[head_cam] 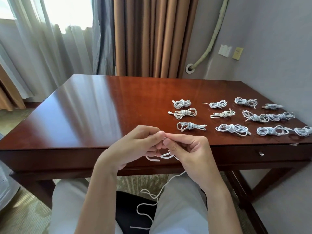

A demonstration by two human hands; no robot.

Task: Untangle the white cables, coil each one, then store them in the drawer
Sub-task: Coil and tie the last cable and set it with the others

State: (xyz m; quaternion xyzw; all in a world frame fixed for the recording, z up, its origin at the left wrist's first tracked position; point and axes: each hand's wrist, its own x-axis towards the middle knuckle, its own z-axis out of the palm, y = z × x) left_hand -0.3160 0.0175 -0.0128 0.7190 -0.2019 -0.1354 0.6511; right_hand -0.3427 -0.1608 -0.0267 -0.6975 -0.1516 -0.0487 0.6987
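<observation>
My left hand (135, 146) and my right hand (189, 151) meet in front of the desk's near edge, and both pinch one white cable (162, 156). A short loop and a plug end stick out under my fingers. The rest of that cable hangs down between my knees and curls loosely over the dark seat (146, 205). Several coiled white cables (233, 130) lie in rows on the right half of the wooden desk (94, 115). The drawer (260, 154) in the desk's front right is closed, its small metal knob showing.
Curtains hang behind the desk and a grey wall stands on the right with sockets (225, 50). My light trousers (179, 208) fill the bottom of the view, with patterned carpet (25, 217) at the left.
</observation>
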